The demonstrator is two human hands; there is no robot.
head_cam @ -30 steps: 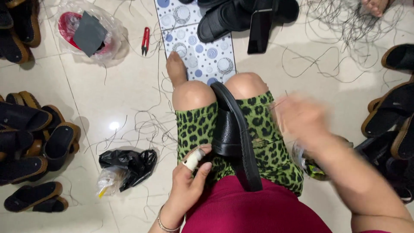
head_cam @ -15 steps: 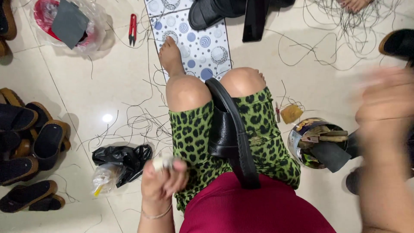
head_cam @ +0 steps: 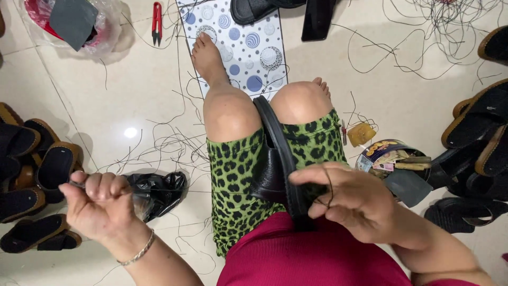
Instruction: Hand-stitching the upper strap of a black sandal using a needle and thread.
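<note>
Both hands have shifted since half a second ago: right hand point(head_cam: 349, 198), then a blur out to the side, now sits on the black sandal point(head_cam: 278, 164); left hand point(head_cam: 100, 204) has swung out left, away from the lap. Sandal lies on edge between the thighs, on the green spotted shorts point(head_cam: 235, 175), sole toward the right knee. Right fingers closed on the sandal's near end, pinching a dark thread point(head_cam: 328, 193) against it. Left fingers curled shut, gripping what looks like a thin needle or thread end, too small to tell. Black plastic bag point(head_cam: 159, 190) on the floor just beside the left hand. Round tin point(head_cam: 389, 153) of bits near the right knee. Loose threads all over the tiles.
</note>
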